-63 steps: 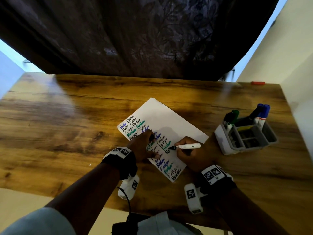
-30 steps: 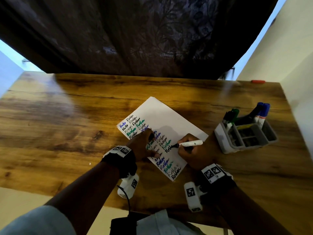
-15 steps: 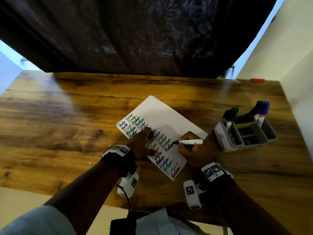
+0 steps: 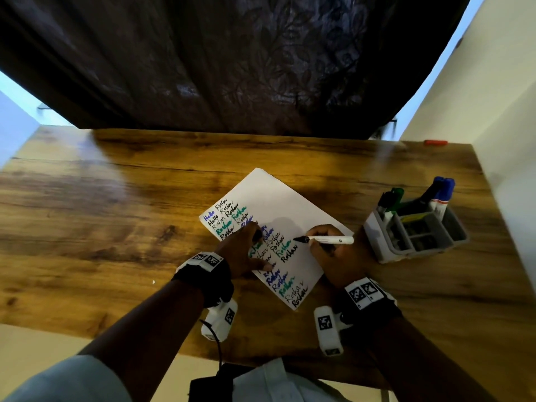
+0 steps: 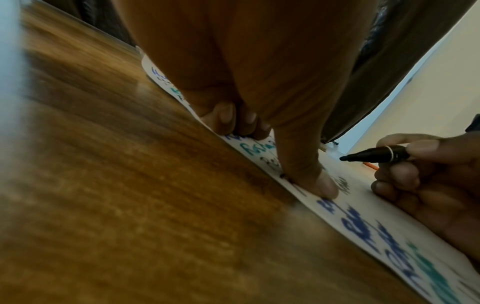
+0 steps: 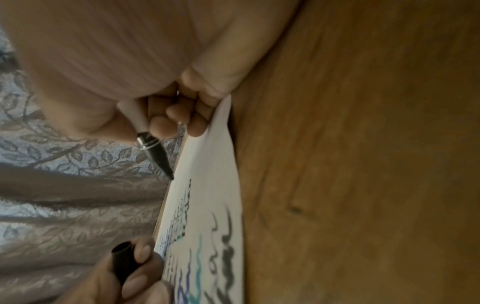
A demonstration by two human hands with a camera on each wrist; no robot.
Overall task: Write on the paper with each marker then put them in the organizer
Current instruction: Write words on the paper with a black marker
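Compared with 2.1 s ago, the black word beside the tip is now complete: then only "R" stood on that line, and now the full word is written under the green one. The black marker [image 4: 324, 240] has also moved to the right along the line, and in the left wrist view its tip seems lifted a little off the paper [image 4: 278, 204], though I cannot tell this for sure. I think this means the writing with this marker is finished or almost finished, so the next step is probably to cap it and place it in the organizer [image 4: 377, 242], which stands on the wooden table [image 4: 116, 213] just to the right of the sheet, with 2 blue markers [image 4: 443, 190] and a green marker [image 4: 396, 195] already upright in it. The right hand [image 4: 333, 256] pinches the marker near its black front part between thumb and first fingers; the white barrel lies across the hand and points toward the organizer, while the tip points left over the white area of the sheet. The left hand [image 4: 243, 250] rests on the written lines to keep the paper flat, and its curled fingers hold the black cap [image 6: 124, 261].
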